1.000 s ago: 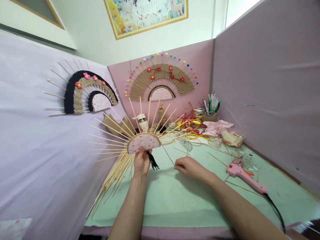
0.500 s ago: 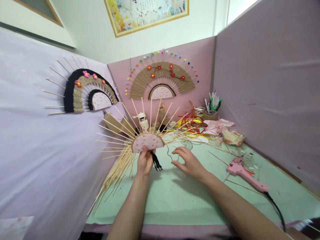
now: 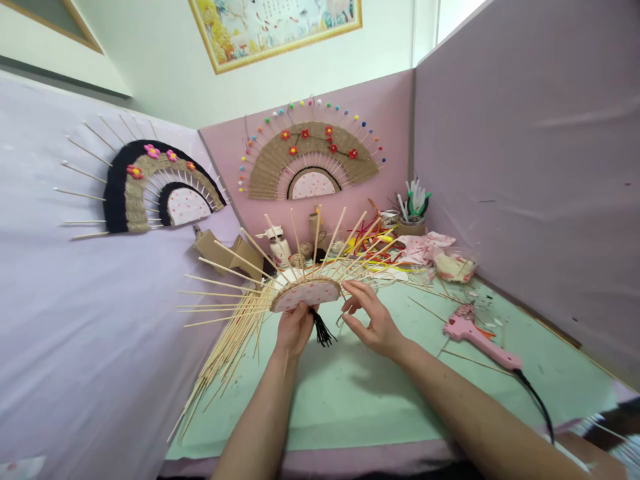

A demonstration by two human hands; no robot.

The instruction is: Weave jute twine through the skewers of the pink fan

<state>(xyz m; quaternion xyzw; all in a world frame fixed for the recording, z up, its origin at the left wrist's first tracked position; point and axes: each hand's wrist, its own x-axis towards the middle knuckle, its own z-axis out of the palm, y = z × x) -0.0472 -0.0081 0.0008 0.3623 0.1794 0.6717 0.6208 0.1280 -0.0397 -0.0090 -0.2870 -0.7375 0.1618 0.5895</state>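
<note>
Right hand [image 3: 374, 324] is nearing the fan [image 3: 307, 294] edge, fingers parted, hold on cord [image 3: 339, 320] unclear; left hand [image 3: 296, 328] is pinching the fan's base, bringing both close together.

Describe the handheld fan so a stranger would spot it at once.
Find the green tabletop; above it, the left hand holds the fan by its spotted half-disc. Unlike the two flowered fans on the panels behind, its sticks are mostly bare, and a black tassel hangs below.

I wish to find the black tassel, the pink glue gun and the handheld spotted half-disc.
Black tassel [image 3: 324, 328]: head view, on its strands.
Pink glue gun [image 3: 484, 342]: head view, on its handle.
Handheld spotted half-disc [image 3: 307, 294]: head view, on its front face.
</note>
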